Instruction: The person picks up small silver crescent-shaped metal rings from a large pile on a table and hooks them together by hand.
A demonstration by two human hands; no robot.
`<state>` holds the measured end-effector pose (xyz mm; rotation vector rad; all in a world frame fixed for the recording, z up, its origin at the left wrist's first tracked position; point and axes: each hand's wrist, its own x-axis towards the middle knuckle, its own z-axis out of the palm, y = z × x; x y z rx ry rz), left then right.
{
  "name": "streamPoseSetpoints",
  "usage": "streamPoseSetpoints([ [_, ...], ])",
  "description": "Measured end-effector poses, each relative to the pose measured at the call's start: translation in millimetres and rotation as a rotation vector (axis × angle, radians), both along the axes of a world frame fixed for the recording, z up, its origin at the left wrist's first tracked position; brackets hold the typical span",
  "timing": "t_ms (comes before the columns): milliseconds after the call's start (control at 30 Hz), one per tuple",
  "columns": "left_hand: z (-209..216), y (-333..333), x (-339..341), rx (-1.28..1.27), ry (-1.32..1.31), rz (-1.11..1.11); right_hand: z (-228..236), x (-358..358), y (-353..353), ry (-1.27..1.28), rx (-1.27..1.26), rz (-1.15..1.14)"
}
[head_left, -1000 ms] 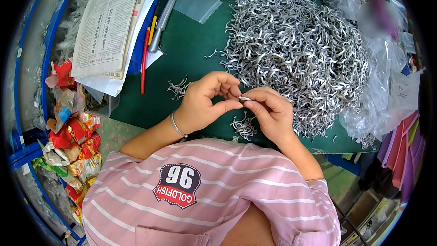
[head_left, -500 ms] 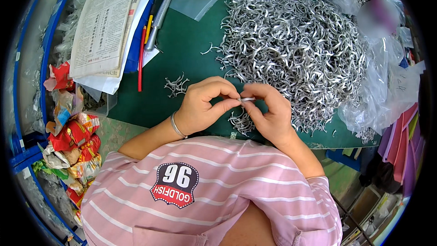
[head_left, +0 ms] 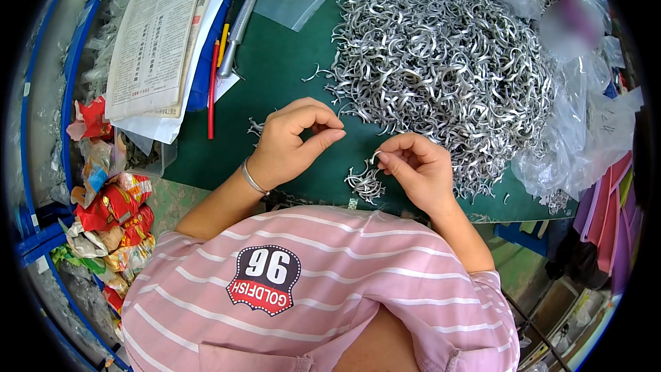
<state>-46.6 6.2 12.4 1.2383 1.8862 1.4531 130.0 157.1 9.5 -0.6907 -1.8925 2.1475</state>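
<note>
The right hand (head_left: 423, 169) has its thumb and forefinger pinched together on one curved strip (head_left: 376, 158), the other fingers curled in behind. The left hand (head_left: 288, 141) is apart from it, half open, thumb and forefinger tips near each other with a gap between; nothing shows in that gap, and the inside of its palm is hidden. The strip is small, thin and bowed, silvery and pale where light catches it, and it is held just by the far side of a small pile (head_left: 365, 184) of similar pieces near the bench's near edge; whether it touches them I cannot tell. Beside the left hand, partly covered by it, lies a small cluster (head_left: 256, 128) of the same. Across the right half of the green bench (head_left: 289, 62) spreads a big heap (head_left: 441, 83), bright grey bends tangled with darker ones, reaching toward the far edge. A clear plastic bag (head_left: 551, 148) lies along the right edge. Toward the far left corner are a flat clear pouch (head_left: 289, 5), a red pencil (head_left: 212, 93) and stacked newspapers (head_left: 155, 41)
</note>
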Motion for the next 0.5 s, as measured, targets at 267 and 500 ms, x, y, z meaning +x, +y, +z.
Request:
streamPoseSetpoints([
  [267, -22.9, 20.4, 0.3, -0.149, 0.492, 0.081, 10.7, 9.3, 21.9, 0.13, 0.784, -0.126],
  [500, -27.8, 18.6, -10.6, -0.172, 0.372, 0.097, 4.2, 132.8, 131.8, 0.053, 1.092, -1.056],
])
